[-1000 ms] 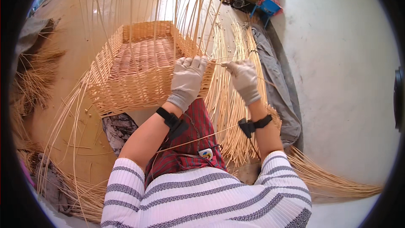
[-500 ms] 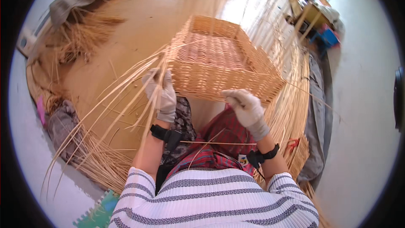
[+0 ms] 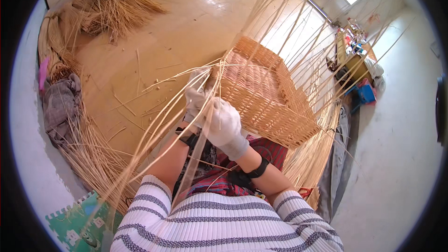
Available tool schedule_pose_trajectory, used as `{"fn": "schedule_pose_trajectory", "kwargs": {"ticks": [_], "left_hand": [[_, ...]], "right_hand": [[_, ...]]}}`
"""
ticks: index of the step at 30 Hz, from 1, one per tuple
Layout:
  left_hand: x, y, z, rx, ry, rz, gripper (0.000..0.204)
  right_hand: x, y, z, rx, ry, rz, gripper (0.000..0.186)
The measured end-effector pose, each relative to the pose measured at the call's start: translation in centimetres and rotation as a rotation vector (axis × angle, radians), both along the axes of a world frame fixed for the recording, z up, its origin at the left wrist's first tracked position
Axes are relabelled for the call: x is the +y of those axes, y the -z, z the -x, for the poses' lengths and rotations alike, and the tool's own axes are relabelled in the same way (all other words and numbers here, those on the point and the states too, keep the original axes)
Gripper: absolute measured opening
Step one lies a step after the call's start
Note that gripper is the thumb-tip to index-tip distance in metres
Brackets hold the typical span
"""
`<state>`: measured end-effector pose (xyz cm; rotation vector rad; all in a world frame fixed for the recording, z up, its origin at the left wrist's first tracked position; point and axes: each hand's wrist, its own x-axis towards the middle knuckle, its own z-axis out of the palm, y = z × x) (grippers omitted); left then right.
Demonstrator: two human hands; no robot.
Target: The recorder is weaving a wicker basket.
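Observation:
A rectangular woven wicker basket (image 3: 268,114) tilts over my lap, with long upright stakes standing from its rim. Both hands wear pale work gloves and meet at its near left corner. My left hand (image 3: 195,100) closes round the bundle of loose wicker strands (image 3: 161,130) beside that corner; the strands fan out toward the lower left. My right hand (image 3: 225,123) is crossed over to the left, its fingers closed on strands in front of the left hand. It partly covers the left hand, and the exact fingertip grip is hidden.
Bundles of cut wicker (image 3: 100,144) lie along the left wall, near a grey cloth (image 3: 63,107). More long wicker (image 3: 310,147) lies at my right. Offcuts (image 3: 126,105) are scattered on the tan floor. A blue stool-like object (image 3: 364,92) stands farther right.
My right hand has moved left from the basket's near side to the strands beside my left hand. The basket has turned and shifted right, and the view has moved too.

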<state>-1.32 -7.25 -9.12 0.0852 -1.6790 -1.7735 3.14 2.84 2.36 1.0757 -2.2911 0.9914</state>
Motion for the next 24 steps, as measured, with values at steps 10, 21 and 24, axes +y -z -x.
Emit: {"fn": "schedule_pose_trajectory", "kwargs": {"ticks": [10,21,24], "left_hand": [[0.9,0.6,0.6,0.046,0.060,-0.234,0.023],[1.8,-0.8,1.6,0.124,0.063,-0.120,0.033],[1.7,-2.5,1.4,-0.052,0.077,-0.123,0.032]], "right_hand": [[-1.0,0.2,-0.4,0.175,0.065,-0.220,0.038],[9.4,6.6,3.6,-0.906,0.329,0.998,0.026],[9.4,7.6,4.3,-0.925,0.228,1.069,0.031]]}}
